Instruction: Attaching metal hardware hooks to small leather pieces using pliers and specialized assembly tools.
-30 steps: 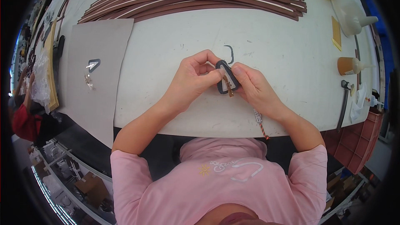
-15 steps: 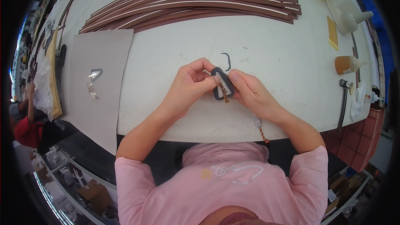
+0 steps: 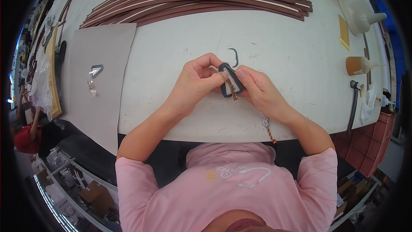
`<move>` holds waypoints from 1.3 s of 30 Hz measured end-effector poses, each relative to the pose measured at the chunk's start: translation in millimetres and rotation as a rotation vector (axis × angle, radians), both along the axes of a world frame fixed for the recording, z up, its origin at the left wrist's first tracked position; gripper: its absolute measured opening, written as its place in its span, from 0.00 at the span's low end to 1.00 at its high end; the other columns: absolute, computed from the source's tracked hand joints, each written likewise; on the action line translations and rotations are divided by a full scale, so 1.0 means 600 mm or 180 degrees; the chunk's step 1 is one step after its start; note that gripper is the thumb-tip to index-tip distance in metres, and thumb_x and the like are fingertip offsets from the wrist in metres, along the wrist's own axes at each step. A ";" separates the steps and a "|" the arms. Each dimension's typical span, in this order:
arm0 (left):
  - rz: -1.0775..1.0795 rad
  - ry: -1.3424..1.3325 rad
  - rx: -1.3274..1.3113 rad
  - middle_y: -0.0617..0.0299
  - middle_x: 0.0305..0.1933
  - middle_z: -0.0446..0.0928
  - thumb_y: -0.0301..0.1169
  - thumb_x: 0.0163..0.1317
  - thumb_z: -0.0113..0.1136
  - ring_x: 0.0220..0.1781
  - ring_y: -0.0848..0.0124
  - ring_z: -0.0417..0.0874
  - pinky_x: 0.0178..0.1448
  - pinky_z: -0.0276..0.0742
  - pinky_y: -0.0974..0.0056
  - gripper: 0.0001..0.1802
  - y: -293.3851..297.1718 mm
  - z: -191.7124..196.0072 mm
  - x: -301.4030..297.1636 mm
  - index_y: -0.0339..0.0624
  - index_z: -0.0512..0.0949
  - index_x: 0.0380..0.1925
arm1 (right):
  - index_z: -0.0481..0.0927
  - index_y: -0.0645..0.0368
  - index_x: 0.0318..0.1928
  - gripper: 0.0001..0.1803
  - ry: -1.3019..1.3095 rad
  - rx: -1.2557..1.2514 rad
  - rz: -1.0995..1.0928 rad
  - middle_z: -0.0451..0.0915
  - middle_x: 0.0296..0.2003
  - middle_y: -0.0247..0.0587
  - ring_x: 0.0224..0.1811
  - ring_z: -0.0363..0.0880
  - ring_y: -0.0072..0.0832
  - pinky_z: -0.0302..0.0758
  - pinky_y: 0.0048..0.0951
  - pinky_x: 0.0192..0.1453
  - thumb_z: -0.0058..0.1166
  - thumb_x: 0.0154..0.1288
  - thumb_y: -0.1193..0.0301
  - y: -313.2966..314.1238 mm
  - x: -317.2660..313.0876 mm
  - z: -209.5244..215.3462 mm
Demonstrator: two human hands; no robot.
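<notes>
In the head view, your left hand (image 3: 195, 79) and right hand (image 3: 261, 88) are both clamped on the dark rounded-triangular piece (image 3: 230, 85), one from each side. Your left thumb lies over its pale face, and your right thumb presses by its upper right edge. A brass-coloured clip (image 3: 234, 92) lies along that face, its lower end reaching the piece's bottom rim. You hold the piece over the middle of the white table (image 3: 180, 126), nearer its front edge than the bundle of brown strips (image 3: 201, 0).

Just beyond your fingers lies a curved dark strip (image 3: 235, 58); past it, the white surface gives you room as far as the bundle. On your left, the grey board (image 3: 96, 107) slants in and overhangs the front edge. On your right, white surface runs to the amber bottle (image 3: 356, 65) and the black-handled tool (image 3: 354, 107). A braided cord (image 3: 269, 131) hangs over the front edge below your right forearm.

Compared with half a second ago, the table and your hands sit slightly higher in view; your two-handed hold is unchanged.
</notes>
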State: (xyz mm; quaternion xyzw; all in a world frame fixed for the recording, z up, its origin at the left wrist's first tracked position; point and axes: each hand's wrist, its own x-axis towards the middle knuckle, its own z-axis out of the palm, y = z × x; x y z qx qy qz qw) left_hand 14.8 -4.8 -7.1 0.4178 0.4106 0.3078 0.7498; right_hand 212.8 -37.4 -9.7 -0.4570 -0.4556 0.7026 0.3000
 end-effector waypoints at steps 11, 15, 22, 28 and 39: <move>-0.0094 -0.0013 -0.0043 0.67 0.37 0.79 0.27 0.63 0.61 0.39 0.80 0.77 0.43 0.74 0.70 0.04 0.003 0.001 -0.009 0.42 0.76 0.34 | 0.73 0.64 0.36 0.19 -0.0371 0.0102 0.0088 0.69 0.28 0.28 0.30 0.63 0.16 0.67 0.21 0.36 0.38 0.81 0.62 0.001 0.001 0.000; -0.0167 0.0002 -0.0073 0.68 0.36 0.79 0.28 0.63 0.61 0.37 0.80 0.78 0.43 0.75 0.70 0.04 0.005 0.001 -0.011 0.43 0.76 0.34 | 0.73 0.63 0.35 0.19 -0.0234 0.0078 0.0048 0.68 0.26 0.29 0.29 0.61 0.17 0.65 0.21 0.34 0.38 0.80 0.63 0.001 0.000 0.003; -0.0641 0.0075 -0.0349 0.67 0.33 0.80 0.30 0.61 0.63 0.34 0.80 0.79 0.41 0.77 0.71 0.06 0.027 -0.004 -0.034 0.42 0.77 0.33 | 0.73 0.62 0.33 0.19 -0.0557 0.0227 0.0302 0.70 0.25 0.30 0.28 0.63 0.18 0.66 0.23 0.35 0.39 0.80 0.62 0.004 0.004 0.005; -0.0853 0.0241 -0.0228 0.68 0.30 0.79 0.29 0.61 0.62 0.32 0.81 0.78 0.40 0.76 0.73 0.04 0.035 0.009 -0.044 0.43 0.76 0.32 | 0.73 0.61 0.33 0.21 -0.0680 0.0295 0.0282 0.67 0.23 0.28 0.26 0.61 0.16 0.63 0.21 0.32 0.37 0.80 0.60 0.005 0.011 0.006; -0.0575 0.0183 -0.0055 0.68 0.30 0.80 0.29 0.63 0.61 0.31 0.82 0.77 0.38 0.75 0.73 0.04 0.026 0.021 -0.043 0.42 0.76 0.33 | 0.70 0.62 0.42 0.16 -0.0762 0.0863 0.0067 0.63 0.22 0.30 0.26 0.59 0.19 0.61 0.24 0.32 0.33 0.81 0.63 -0.022 -0.002 0.026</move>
